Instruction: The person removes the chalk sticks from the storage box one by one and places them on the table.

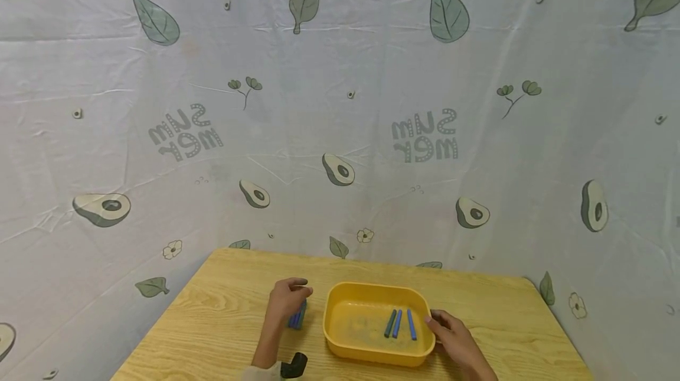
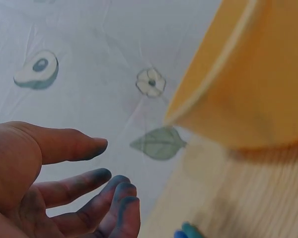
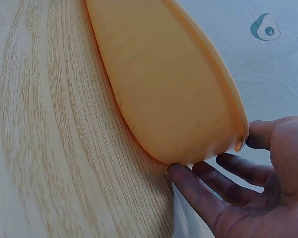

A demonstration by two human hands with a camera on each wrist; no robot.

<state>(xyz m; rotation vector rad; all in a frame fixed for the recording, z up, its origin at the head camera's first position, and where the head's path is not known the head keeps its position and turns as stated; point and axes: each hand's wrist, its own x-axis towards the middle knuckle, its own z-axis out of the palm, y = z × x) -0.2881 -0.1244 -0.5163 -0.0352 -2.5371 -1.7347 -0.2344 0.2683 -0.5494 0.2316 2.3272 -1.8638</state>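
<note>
Gripping yellow tray [image 1: 379, 358] by right end with right hand [image 1: 453, 335], with three sticks [image 1: 397, 323] inside. Holding nothing in loosely bent left hand [image 1: 287, 297], hiding part of stick pile [image 1: 297, 321] on table [image 1: 223, 304] beside tray. Showing only tips [image 2: 191, 230] in left wrist view.

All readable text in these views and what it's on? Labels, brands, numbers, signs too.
"sum / mer", mirror-reversed, left half of the printed sheet.
"sum / mer", mirror-reversed, same sheet, right of center.
Yellow tray: no text visible.
Sticks in it: too small to tell.
</note>
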